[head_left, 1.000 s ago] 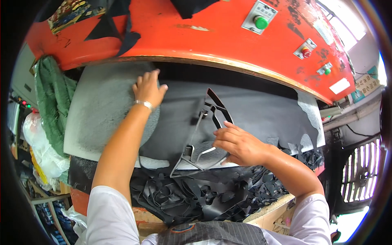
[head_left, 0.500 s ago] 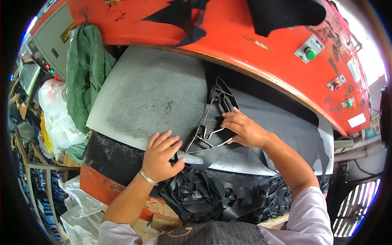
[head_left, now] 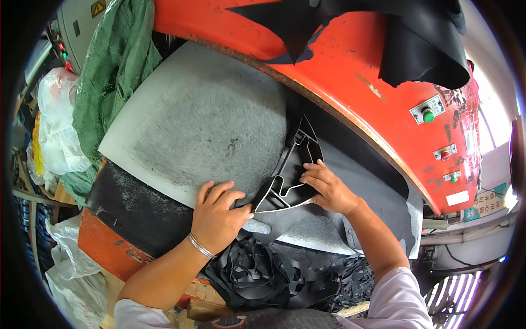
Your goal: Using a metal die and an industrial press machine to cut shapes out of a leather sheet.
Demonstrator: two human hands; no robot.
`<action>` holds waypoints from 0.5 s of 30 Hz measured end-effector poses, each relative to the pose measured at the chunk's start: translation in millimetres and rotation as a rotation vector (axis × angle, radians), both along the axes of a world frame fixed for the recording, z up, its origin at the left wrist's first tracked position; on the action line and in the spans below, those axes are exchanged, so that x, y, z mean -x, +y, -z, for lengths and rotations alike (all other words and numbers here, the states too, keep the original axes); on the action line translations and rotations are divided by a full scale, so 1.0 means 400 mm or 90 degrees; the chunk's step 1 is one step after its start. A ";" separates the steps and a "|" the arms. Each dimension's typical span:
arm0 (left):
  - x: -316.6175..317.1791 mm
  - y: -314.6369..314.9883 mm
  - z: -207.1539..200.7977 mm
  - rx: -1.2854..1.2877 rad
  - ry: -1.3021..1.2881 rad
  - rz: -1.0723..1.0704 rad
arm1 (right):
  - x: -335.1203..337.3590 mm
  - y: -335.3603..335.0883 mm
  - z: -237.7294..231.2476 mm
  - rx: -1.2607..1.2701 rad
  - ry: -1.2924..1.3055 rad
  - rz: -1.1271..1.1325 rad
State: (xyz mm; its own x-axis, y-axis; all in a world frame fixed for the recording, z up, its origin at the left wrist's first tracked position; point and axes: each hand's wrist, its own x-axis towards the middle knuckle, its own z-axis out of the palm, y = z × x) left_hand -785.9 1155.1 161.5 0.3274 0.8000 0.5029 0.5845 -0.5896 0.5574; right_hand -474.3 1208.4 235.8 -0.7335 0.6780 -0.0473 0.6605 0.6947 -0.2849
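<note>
A triangular metal cutting die with curved inner strips stands on a black leather sheet. My right hand holds the die's right side, its fingers hooked over the edge and the thumb low against the outside. Beside the die's lower-left corner is my left hand, wearing silver bangles. Its fingers are spread over the worn grey cutting board, and the thumb tip reaches the corner of the die. The leather covers the board's right part, with a cut-out gap near its front edge.
A red press beam with green and red buttons spans the far side, black leather pieces draped over it. Tangled black scraps lie along the near edge. Green sacking and white plastic bags are at left.
My left hand has moved right, bringing its thumb to the die's corner. My right hand keeps hold of the die. The whole view has turned and shifted a little.
</note>
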 end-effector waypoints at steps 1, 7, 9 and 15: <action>-0.001 0.004 0.001 -0.003 -0.001 0.003 | -0.004 0.001 0.000 0.003 -0.009 -0.001; 0.010 0.010 0.028 0.004 0.001 0.004 | -0.008 -0.039 0.078 -0.110 0.023 0.165; 0.006 0.013 0.026 0.000 -0.006 0.006 | -0.026 -0.060 0.113 0.018 0.130 0.368; 0.001 0.026 0.036 0.017 -0.023 0.025 | -0.057 -0.048 0.161 -0.025 0.175 0.310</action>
State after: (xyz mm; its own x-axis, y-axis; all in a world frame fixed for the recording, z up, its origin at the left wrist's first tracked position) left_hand -786.2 1165.3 146.9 0.3400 0.8003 0.4939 0.5404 -0.5961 0.5938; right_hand -451.5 1189.0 171.5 -0.3174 0.9387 0.1342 0.8128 0.3423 -0.4714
